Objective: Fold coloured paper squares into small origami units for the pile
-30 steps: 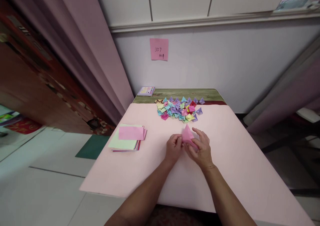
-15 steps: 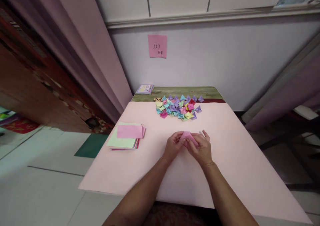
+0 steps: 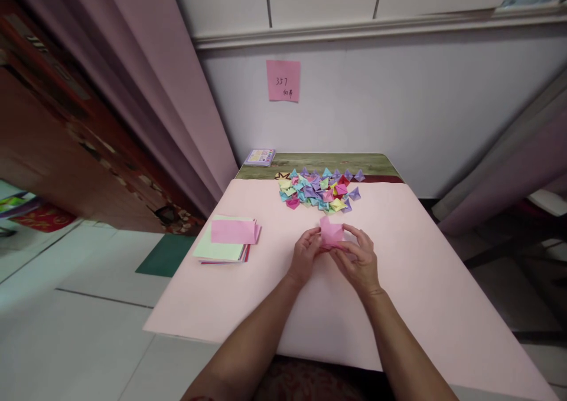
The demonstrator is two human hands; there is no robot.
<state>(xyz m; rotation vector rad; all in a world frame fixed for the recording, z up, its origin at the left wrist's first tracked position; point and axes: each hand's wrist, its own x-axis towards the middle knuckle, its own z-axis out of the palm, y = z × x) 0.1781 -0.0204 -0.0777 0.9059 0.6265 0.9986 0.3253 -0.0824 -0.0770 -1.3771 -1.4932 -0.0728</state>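
A small piece of folded pink origami paper is held up between my two hands, just above the table's pink cover. My left hand pinches its left side. On the right side, my right hand grips it with thumb and fingers. One flap of the paper sticks up at the upper left, and its lower edge is partly covered by my fingers. Beyond my hands lies a heap of folded paper pieces in purple, blue, yellow, pink and red.
A stack of coloured paper sheets lies at the left, with a folded pink sheet on top. At the far left corner rests a small printed pack. A pink note is stuck on the wall behind the table.
The pink paper has gone from a flat, pointed shape to a more opened one with a flap standing up. My right hand's fingers have shifted to its right edge.
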